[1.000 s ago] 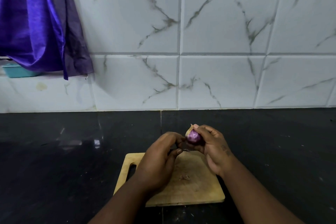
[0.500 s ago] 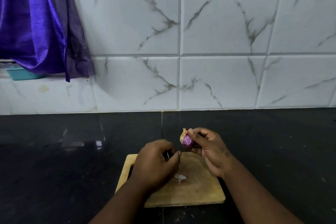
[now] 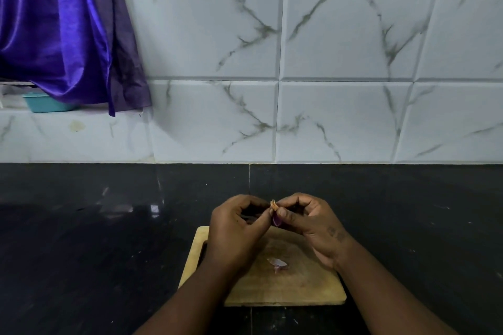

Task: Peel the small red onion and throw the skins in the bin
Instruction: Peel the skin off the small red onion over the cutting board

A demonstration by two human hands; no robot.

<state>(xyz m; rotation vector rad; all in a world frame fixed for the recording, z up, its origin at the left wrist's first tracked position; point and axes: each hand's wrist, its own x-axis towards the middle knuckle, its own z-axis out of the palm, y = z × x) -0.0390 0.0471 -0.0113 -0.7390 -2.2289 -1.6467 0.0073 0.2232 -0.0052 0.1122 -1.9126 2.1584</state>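
The small red onion point(image 3: 276, 218) is pinched between both hands above the far edge of a wooden cutting board point(image 3: 302, 288). Only a purple sliver and its dry orange tip show between the fingers. My right hand point(image 3: 310, 223) holds the onion from the right. My left hand point(image 3: 236, 228) meets it from the left, fingertips at the onion's tip. A pale piece of peeled skin point(image 3: 277, 263) lies on the middle of the board. No bin is in view.
The board sits on a black glossy counter point(image 3: 109, 239) against a white marble-tiled wall point(image 3: 340, 62). A purple cloth point(image 3: 60, 32) hangs at the upper left over a ledge holding a teal container point(image 3: 46, 105).
My left hand dropped a piece of skin on the board, then rose back to the onion. Both hands now meet at the onion's tip.
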